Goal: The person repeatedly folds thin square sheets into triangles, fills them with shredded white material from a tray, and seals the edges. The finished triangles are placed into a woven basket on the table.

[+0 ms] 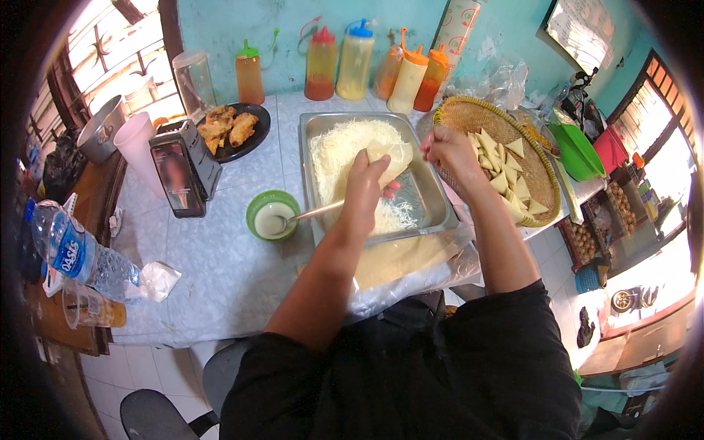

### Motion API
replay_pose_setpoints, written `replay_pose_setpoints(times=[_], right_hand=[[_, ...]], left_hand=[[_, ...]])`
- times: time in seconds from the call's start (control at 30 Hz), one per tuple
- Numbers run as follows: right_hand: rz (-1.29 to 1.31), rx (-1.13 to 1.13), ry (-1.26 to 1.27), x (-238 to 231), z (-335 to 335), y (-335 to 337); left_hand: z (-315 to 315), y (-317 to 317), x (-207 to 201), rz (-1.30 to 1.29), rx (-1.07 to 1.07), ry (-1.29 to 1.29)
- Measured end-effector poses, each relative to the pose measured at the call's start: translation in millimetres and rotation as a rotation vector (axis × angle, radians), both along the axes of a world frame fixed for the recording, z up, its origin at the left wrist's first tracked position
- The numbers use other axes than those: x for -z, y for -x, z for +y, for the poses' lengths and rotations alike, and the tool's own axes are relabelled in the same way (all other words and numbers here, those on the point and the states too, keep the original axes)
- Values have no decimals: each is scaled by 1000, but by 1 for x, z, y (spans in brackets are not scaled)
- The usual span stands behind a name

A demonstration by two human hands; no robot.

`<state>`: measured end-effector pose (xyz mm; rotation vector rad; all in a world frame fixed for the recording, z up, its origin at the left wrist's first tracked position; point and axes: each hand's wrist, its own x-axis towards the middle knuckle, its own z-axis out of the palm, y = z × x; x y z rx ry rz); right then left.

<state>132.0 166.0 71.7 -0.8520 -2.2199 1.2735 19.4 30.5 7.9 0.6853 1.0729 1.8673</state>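
Observation:
My left hand (pixel 363 183) is closed around a pale, thin pastry wrapper (pixel 396 155) folded into a pocket, held above a metal tray (pixel 438 198) of white shredded filling (pixel 345 147). To its right, over the tray's edge, my right hand (pixel 449 152) has its fingertips pinched together; anything between them is too small to make out. Folded pastry triangles (pixel 506 165) lie in a round woven basket (pixel 477 110) beside that hand. A green bowl (pixel 257 202) of white liquid stands left of the tray, with a spoon (pixel 312 210) leaning in it, its handle passing beneath my left wrist.
Flat wrappers (pixel 400 258) on plastic lie along the table's front edge. At left are a phone (pixel 176 180) propped upright, a black plate (pixel 253 136) of fried food and a water bottle (pixel 81 253). Sauce bottles (pixel 356 60) line the wall; a green basin (pixel 576 150) stands far right.

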Motion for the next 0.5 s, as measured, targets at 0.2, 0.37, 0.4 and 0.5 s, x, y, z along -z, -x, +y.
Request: replay_pose_setpoints(times=[0.2,0.37,0.4,0.5], right_hand=[[-493,-335,-139,66,-22,-10],[-469,-516,-87,82,-25,-16],[-486,-509,-46,80,-27,-15],[-469,-498,73,79,-25,-13]], left_hand=[[0,-1,-2,-223,99,-79],[4,-3,-1,-148,76,-110],[4,-2,0,-146,81,-116],[3,-2,-2,-194,90,-155]])
